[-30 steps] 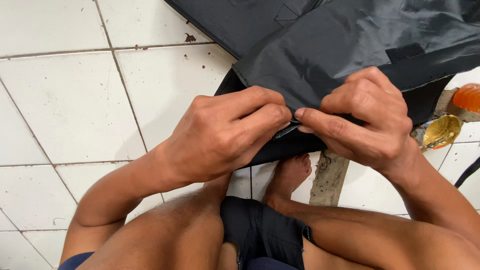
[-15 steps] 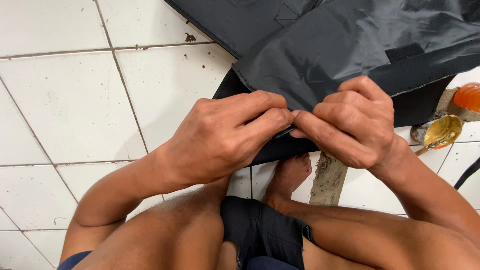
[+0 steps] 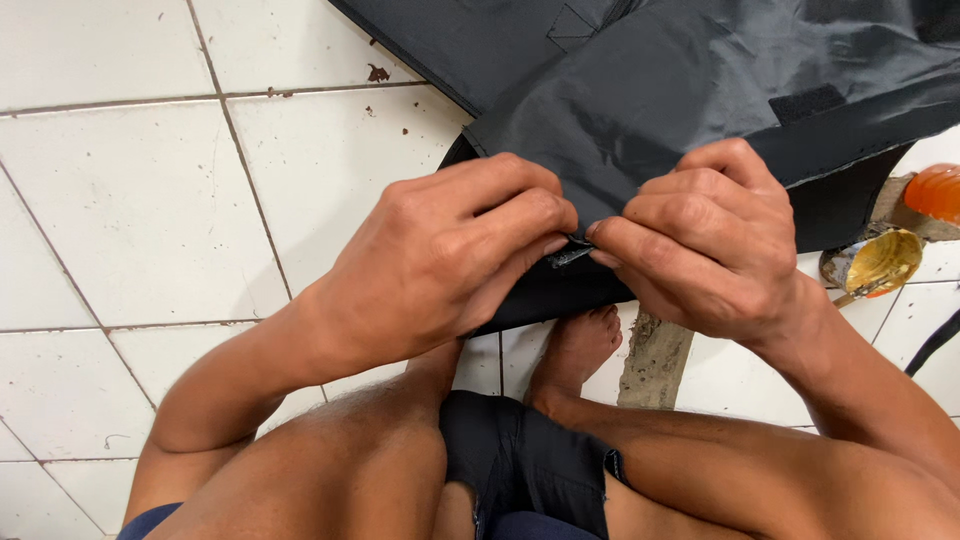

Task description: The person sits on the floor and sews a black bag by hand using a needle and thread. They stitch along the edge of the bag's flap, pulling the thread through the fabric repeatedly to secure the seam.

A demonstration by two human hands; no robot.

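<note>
A large piece of black fabric (image 3: 650, 90) lies over the white tiled floor (image 3: 130, 200) in front of me. My left hand (image 3: 450, 260) and my right hand (image 3: 700, 240) meet at its near edge, fingertips almost touching. Both pinch the folded edge of the fabric between thumb and fingers. A small black patch (image 3: 805, 103) sits on the fabric above my right hand. My bare foot (image 3: 575, 350) rests on the floor just below the hands.
At the right edge stand an open tin with yellowish glue (image 3: 880, 262) and an orange rounded object (image 3: 935, 190). A rough wooden strip (image 3: 655, 360) lies by my foot. My knees and dark shorts (image 3: 520, 460) fill the bottom of the view.
Both hands have stayed on the fabric edge. My right hand has shifted slightly left and its fingers have tightened against my left fingertips.
</note>
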